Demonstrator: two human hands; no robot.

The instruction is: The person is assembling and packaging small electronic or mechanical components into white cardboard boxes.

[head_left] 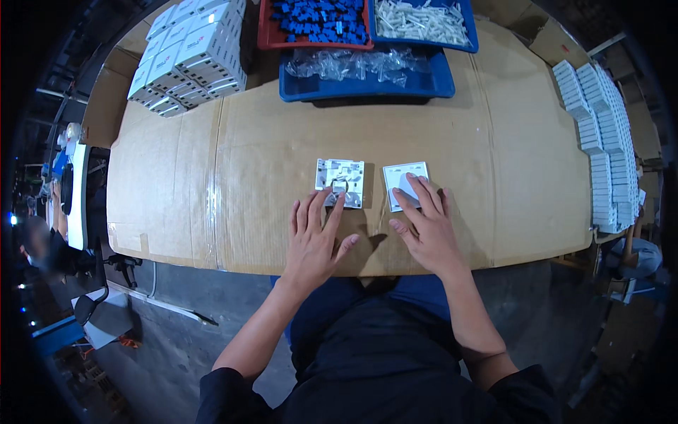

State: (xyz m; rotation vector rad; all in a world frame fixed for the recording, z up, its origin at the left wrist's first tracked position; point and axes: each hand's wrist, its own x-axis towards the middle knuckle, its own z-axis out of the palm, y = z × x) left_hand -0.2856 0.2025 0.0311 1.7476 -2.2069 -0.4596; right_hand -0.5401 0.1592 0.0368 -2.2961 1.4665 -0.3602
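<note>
On a tabletop covered in brown corrugated cardboard (268,148), two parts lie side by side, inward from the middle of the near edge: a white square plastic housing (353,177) with its moulded inner side facing up, and, just to its right, a white flat square plastic plate (392,177), slightly turned. A narrow gap of cardboard separates them.

The left hand (309,237) is open, palm down, its fingers spread and fingertips on the near part of the housing, thumb apart from it. The right hand (431,237) is likewise open and palm down, fingertips laid on the plate, thumb just off its near edge. Neither hand closes around its part.

Toward the far left corner stand stacked small white boxes with dark markings (205,56). At the middle of the far edge are a red plastic tray (265,35) of small blue plastic pieces (321,20), a blue plastic tray (472,42) of slim white pieces (420,25) and, nearer, another blue tray (296,90) with clear plastic bags (360,63). Along the right edge rise columns of stacked white parts (600,127)
</note>
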